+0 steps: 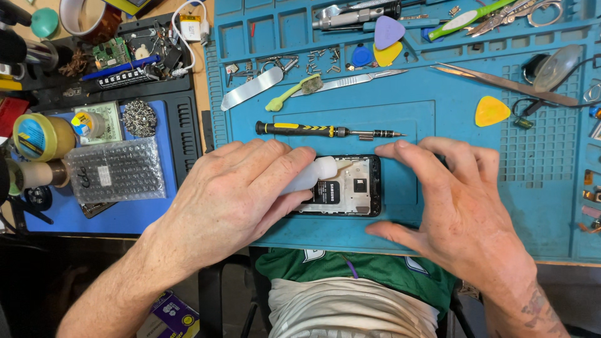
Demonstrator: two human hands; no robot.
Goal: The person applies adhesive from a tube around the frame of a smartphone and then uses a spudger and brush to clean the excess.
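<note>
Squeezing the small translucent white plastic bottle (313,175) calls for a light touch, and the left hand (241,194) has its fingers (275,164) clenched around the bottle's body, the tapered tip lying over the upper left part of the opened black smartphone (350,188), whose back is off so that pale inner frame and dark components show. That phone lies flat on the blue silicone repair mat (438,112), near the mat's front edge, and serves as the landmark for everything else. To the right of the phone, the right hand (460,206) rests with fingers spread and released, grasping nothing, its fingertips (400,149) touching the phone's upper right corner and its thumb lying on the mat in front of the phone. Doing this well likely means keeping that bracing hand pressed so the phone cannot slide, tilting the tip low, and letting out only small drops. Just behind the phone lies a black-and-yellow precision screwdriver (325,131), parallel to its long edge; farther behind are a green-handled brush (293,92) and a silver metal spudger (251,88). Well to the phone's right rear sits a yellow triangular plastic pick (491,111).
</note>
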